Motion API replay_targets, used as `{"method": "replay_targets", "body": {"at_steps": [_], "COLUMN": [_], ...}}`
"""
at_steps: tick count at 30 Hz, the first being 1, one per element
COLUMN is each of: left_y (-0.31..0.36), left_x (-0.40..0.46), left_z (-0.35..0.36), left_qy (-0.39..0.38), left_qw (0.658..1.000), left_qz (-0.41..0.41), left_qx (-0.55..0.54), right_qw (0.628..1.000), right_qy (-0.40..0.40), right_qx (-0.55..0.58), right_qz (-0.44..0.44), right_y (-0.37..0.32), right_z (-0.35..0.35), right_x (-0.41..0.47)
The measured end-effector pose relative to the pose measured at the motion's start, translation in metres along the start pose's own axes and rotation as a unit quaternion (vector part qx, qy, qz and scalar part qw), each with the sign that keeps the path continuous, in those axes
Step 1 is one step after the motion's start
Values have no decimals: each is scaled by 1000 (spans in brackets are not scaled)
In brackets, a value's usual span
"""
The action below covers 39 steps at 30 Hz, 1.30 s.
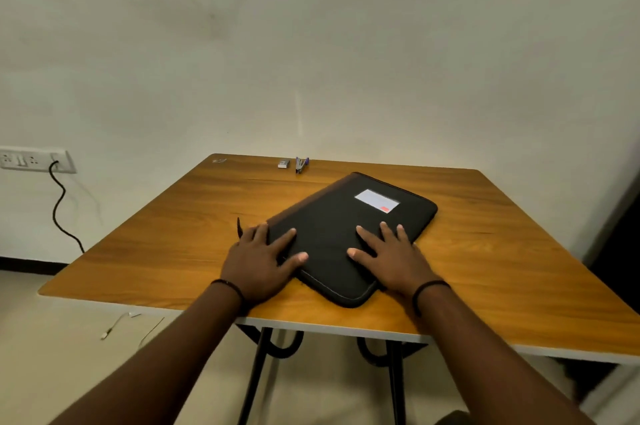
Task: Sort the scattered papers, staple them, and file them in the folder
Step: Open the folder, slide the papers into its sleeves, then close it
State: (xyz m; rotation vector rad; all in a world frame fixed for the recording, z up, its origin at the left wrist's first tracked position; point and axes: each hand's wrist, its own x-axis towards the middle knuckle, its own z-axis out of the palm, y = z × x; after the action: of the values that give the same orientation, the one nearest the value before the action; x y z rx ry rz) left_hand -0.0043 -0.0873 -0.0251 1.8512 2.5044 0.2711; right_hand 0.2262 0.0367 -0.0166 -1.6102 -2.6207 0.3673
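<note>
Folder: black, zipped, padded, rounded corners, white label with a red mark near its far end; lying flat and skewed on the table, near the front edge. Left hand: resting palm down over the folder's left edge, fingers spread straight, gripping nothing. Right hand: lying flat on the folder's near right part, fingers spread, likewise gripping nothing. Stapler: sitting at the far edge, beside a small box.

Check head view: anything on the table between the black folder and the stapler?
Nothing. In the head view only bare wood of the table separates the folder from the stapler; a small staple box sits beside the stapler.
</note>
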Motion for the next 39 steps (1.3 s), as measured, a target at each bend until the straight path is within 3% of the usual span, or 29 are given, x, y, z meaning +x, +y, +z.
{"method": "replay_targets", "body": {"at_steps": [3, 6, 9, 12, 17, 22, 32, 39], "left_y": [21, 37, 40, 37, 43, 49, 54, 51], "left_x": [-20, -28, -16, -1, 22, 59, 121, 120], "left_z": [8, 14, 19, 19, 18, 17, 24, 26], "left_qy": [17, 85, 130, 66, 50, 23, 8, 19], "left_qw": [996, 985, 983, 986, 991, 989, 993, 994], "left_qz": [74, 148, 116, 98, 115, 94, 77, 79], "left_qx": [51, 26, -65, -114, -51, -114, -92, -80], "right_qw": [996, 989, 998, 998, 996, 994, 992, 992], "right_qy": [4, 46, 34, 55, 56, 66, 84, 92], "right_qx": [-65, -109, -41, -34, -68, -73, -78, -81], "right_qz": [55, 83, 34, -2, -34, -41, -46, -41], "right_y": [27, 28, 13, 14, 33, 45, 58, 56], "right_z": [-22, -30, -9, 7, 5, -3, -9, -9], "right_x": [17, 15, -6, -23, -10, 34, 105, 101]}}
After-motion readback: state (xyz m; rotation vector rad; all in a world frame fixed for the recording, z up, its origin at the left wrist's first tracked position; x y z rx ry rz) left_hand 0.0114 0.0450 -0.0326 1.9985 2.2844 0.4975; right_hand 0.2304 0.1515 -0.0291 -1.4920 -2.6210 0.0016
